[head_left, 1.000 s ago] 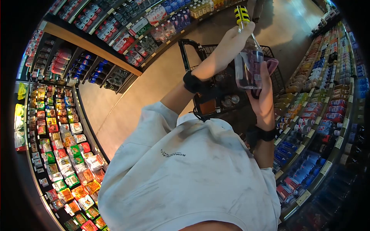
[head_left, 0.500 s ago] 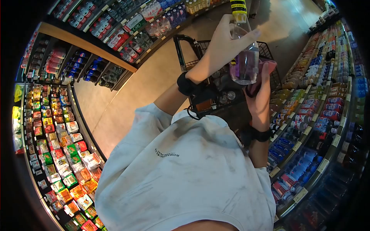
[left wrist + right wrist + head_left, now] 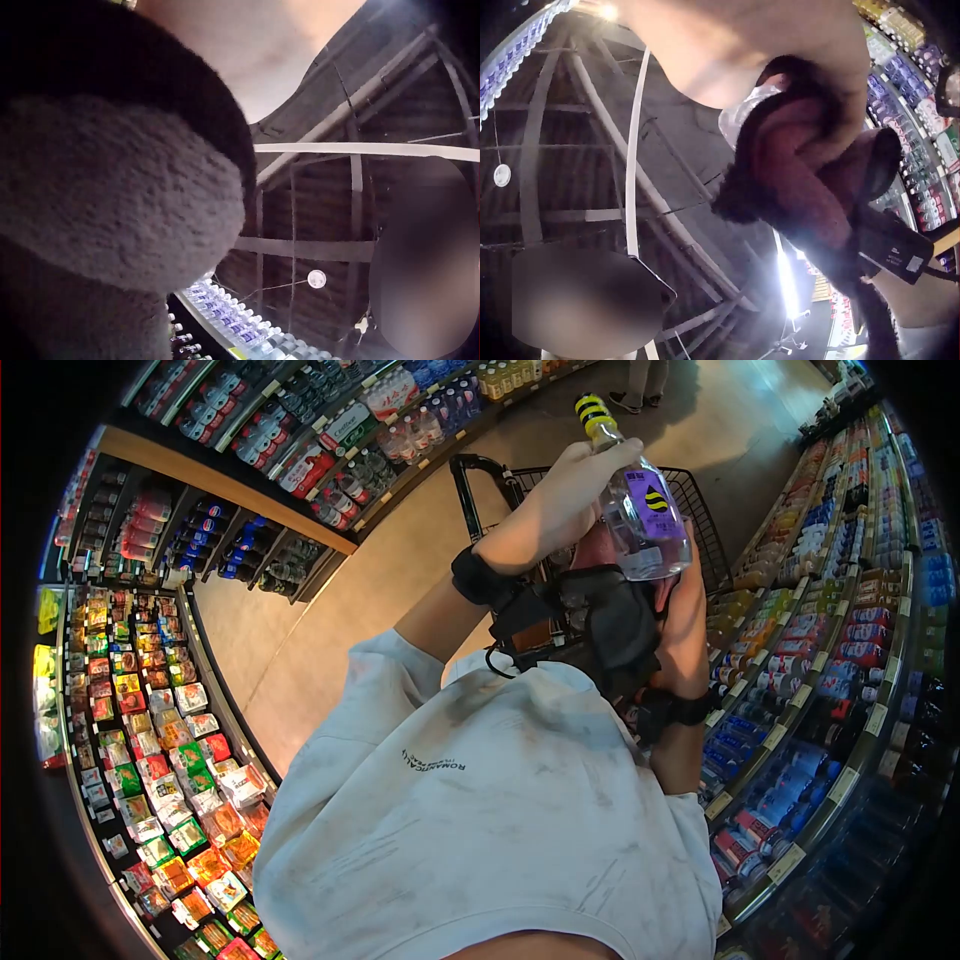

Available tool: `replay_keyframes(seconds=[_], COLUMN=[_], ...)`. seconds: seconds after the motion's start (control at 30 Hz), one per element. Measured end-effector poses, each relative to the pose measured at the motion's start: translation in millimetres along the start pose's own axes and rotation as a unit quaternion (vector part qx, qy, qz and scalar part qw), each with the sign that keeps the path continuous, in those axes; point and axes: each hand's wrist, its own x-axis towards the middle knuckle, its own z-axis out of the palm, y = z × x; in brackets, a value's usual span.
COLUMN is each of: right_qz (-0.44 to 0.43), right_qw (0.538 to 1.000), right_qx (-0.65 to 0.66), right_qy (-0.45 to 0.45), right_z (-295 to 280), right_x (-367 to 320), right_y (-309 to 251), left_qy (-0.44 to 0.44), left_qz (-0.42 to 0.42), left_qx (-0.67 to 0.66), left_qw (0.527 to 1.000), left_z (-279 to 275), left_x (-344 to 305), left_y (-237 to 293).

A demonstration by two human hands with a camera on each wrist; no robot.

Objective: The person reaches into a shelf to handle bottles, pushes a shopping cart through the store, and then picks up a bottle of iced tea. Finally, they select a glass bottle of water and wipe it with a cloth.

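In the head view, my left hand grips a clear bottle by its upper part. The bottle leans, its yellow-and-black cap end up and left, a purple label showing. My right hand is at its base, partly hidden by it. A pink cloth item shows behind the bottle, and a black piece hangs below. The right wrist view has my right hand holding the dark pink item with black fuzzy edges. The left wrist view shows part of my left hand; its fingers are hidden.
A black wire cart stands beneath the hands. Drink shelves line the right, with more bottle shelves at upper left. Packaged food fills a display at left. A person's legs are at the top.
The bottle has turned and tilted, bringing its purple label into view. The pink item has shifted left behind it, and the black piece now hangs in front of the cart.
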Motion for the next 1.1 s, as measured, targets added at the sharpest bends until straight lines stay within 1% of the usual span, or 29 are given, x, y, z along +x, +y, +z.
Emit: replay_keyframes(seconds=[0.07, 0.13, 0.17, 0.2, 0.27, 0.37, 0.47, 0.57, 0.67, 0.77, 0.87, 0.93, 1.0, 1.03, 1.1], right_qz=[0.005, 0.019, 0.029, 0.039, 0.064, 0.078, 0.034, -0.022, -0.063, -0.068, -0.024, -0.061, -0.105, -0.15, -0.136], right_qw=[0.999, 0.999, 0.998, 0.997, 0.992, 0.989, 0.996, 0.997, 0.992, 0.983, 0.991, 0.998, 0.989, 0.977, 0.983], right_qx=[0.023, 0.046, 0.056, 0.066, 0.085, 0.115, 0.074, 0.061, 0.076, 0.154, 0.132, 0.024, -0.101, -0.148, -0.112], right_qy=[0.045, 0.022, 0.025, 0.028, 0.063, 0.055, 0.03, -0.046, -0.075, 0.069, 0.028, 0.025, 0.03, 0.032, 0.047], right_z=[20, 7, 5, 9, 23, 29, 15, -7, -17, 37, 8, 1, -23, -27, -27], right_x=[-7, 1, 3, 2, -6, -14, -13, 0, 4, -14, -6, -10, -2, 1, 4], right_y=[-8, 1, 3, 2, -8, -15, -9, 6, 16, -12, 2, 1, 13, 18, 18], left_qy=[0.035, 0.067, 0.083, 0.074, 0.056, 0.045, 0.066, 0.058, 0.079, -0.002, 0.034, 0.051, 0.065, 0.058, 0.041], left_qz=[-0.014, -0.024, -0.03, -0.033, -0.04, -0.059, -0.059, -0.079, -0.052, 0.022, 0.099, 0.103, 0.104, 0.089, 0.056], left_qx=[-0.008, -0.014, -0.017, -0.025, -0.042, -0.044, -0.041, -0.108, -0.093, 0.001, 0.099, 0.112, 0.134, 0.082, -0.021], left_qw=[0.999, 0.997, 0.996, 0.996, 0.997, 0.996, 0.995, 0.989, 0.991, 1.0, 0.99, 0.987, 0.983, 0.991, 0.997], left_z=[-6, -10, -11, -11, -10, -12, -9, -11, -2, -4, 3, 8, 8, 9, 14], left_x=[4, 5, 5, 4, 1, -2, -1, 2, -4, -8, -8, -12, -10, -11, -15], left_y=[-8, -13, -13, -12, -10, -9, -9, -8, -6, 0, -2, 0, -3, -1, 5])
